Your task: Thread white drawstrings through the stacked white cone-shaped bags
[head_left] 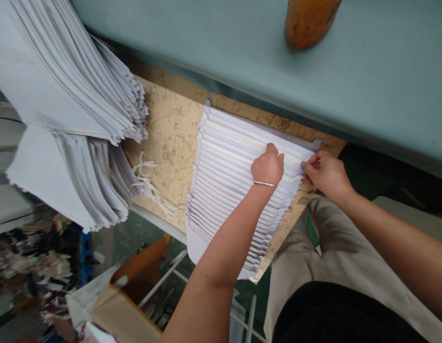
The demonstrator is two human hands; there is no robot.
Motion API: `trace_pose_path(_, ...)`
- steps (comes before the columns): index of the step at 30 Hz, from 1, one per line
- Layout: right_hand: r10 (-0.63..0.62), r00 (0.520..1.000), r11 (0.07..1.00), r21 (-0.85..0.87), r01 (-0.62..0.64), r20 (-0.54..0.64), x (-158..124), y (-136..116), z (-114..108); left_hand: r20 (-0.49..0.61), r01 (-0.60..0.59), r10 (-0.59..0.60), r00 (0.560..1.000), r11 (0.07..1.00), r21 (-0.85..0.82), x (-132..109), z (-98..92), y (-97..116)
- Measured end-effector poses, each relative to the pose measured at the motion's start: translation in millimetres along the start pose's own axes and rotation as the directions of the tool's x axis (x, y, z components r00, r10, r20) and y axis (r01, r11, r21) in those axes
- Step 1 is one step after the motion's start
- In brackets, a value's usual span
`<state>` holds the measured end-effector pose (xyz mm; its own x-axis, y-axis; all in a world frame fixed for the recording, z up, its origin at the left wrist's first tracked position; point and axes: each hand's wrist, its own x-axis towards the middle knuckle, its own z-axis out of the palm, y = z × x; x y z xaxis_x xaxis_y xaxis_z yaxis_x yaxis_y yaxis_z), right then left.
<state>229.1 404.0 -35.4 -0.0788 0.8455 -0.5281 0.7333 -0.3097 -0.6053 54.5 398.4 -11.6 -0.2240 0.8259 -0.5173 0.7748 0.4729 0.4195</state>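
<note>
A row of overlapping white paper sheets (pixel 228 164) is fanned out on a wooden board, their edges stepped and folded. My left hand (pixel 268 166), with a thin bangle at the wrist, rests on the upper part of the fan. Its fingers are curled in, and whatever they hold, if anything, is hidden. At the right end of the fan, my right hand (pixel 326 174) pinches the side edge of a sheet between thumb and fingers. Small tabs stick out at both top corners of the fan.
Thick stacks of white folded paper (pixel 74 81) hang over the left of the wooden board (pixel 171 128). Paper strips (pixel 147 183) lie beside them. Beyond runs a grey-green surface (pixel 224 43) with a brown wooden object (pixel 310 21). An open carton (pixel 124 305) stands below.
</note>
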Motion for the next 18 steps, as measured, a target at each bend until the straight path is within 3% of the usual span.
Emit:
trace_pose_path(3,0.014,1.000,0.993,0.114,-0.015,0.010,-7.4,0.9,-7.4,0.001,-0.074,0.074,0.997,0.993,-0.096,-4.9,-5.4,-5.1)
trace_pose_path(6,-0.071,0.997,0.979,0.192,0.068,0.008,-23.1,-0.7,-15.3,0.028,-0.162,0.176,0.984,0.948,-0.272,-21.5,-8.9,-9.9)
trace_pose_path(8,-0.149,0.984,0.955,0.273,0.119,0.094,-35.4,-4.9,-16.7,0.075,-0.201,0.240,0.968,0.919,-0.338,-37.7,-9.2,-11.1)
trace_pose_path(13,-0.275,0.900,0.867,0.492,0.080,0.339,-57.4,-17.0,-7.2,0.192,-0.247,0.303,0.934,0.932,-0.267,-73.1,-2.8,-10.9)
trace_pose_path(18,-0.291,0.888,0.917,0.369,0.152,0.356,-60.2,-14.1,-2.7,0.213,-0.255,0.302,0.929,0.941,-0.223,-82.6,4.4,-15.9)
